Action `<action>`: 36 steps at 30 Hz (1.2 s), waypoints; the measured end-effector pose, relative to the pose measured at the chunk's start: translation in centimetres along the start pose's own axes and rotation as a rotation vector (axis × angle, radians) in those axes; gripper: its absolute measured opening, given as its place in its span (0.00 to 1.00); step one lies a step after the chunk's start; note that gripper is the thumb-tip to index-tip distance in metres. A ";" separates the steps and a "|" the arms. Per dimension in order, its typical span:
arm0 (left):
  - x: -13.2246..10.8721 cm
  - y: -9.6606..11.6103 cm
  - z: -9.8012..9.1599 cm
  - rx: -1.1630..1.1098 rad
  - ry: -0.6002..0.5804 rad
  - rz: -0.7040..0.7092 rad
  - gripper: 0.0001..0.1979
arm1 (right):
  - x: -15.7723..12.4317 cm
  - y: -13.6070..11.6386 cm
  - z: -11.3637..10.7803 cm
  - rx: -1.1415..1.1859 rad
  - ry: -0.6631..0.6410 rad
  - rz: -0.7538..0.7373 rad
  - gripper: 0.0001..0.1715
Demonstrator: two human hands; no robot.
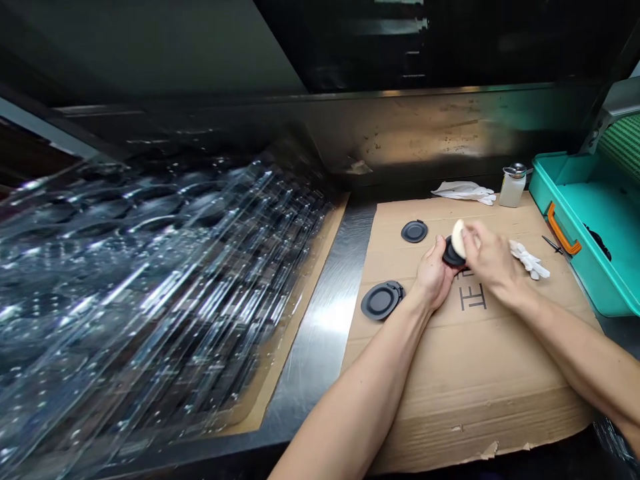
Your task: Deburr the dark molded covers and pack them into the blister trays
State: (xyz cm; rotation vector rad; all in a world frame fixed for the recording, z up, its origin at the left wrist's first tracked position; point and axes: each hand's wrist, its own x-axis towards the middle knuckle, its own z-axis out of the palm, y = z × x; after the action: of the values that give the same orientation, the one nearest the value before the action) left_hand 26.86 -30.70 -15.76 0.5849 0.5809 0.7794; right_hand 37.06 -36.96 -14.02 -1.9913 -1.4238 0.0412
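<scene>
My left hand [433,277] is closed around a small black round case [451,254], held up over the cardboard. Pinched in the fingers of my right hand [491,259] is a cream-white round puff or sponge [457,239], tilted against the top of the black case. Fingers partly cover both pieces, so the inside of the case is mostly hidden. A black round lid-like piece [414,231] lies flat beyond my left hand. Another, larger-looking black round piece [381,301] with a clip-like edge lies left of my left wrist.
Brown cardboard [450,387] covers the metal bench [320,333]. Stacked clear plastic trays [165,287] with round black pieces fill the left. White gloves [465,191], a pump bottle [513,187], another glove [530,260], tweezers-like tool [552,245] and teal bin [570,227] stand right.
</scene>
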 end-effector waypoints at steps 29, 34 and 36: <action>-1.1 3.5 0.2 -0.245 0.054 -0.298 0.29 | 1.0 3.3 -2.4 -0.038 -0.124 0.095 0.20; -1.3 3.7 0.2 -0.226 0.058 -0.296 0.29 | 1.1 3.4 -6.4 -0.393 -0.008 0.017 0.18; -1.3 3.7 0.2 -0.222 0.056 -0.300 0.29 | 1.5 4.4 -7.8 -0.503 -0.063 0.135 0.18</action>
State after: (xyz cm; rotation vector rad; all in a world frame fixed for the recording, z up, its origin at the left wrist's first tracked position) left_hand 24.52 -29.64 -12.79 0.2639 0.6080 0.5675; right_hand 44.34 -40.39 -9.87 -2.5117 -1.4365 -0.2170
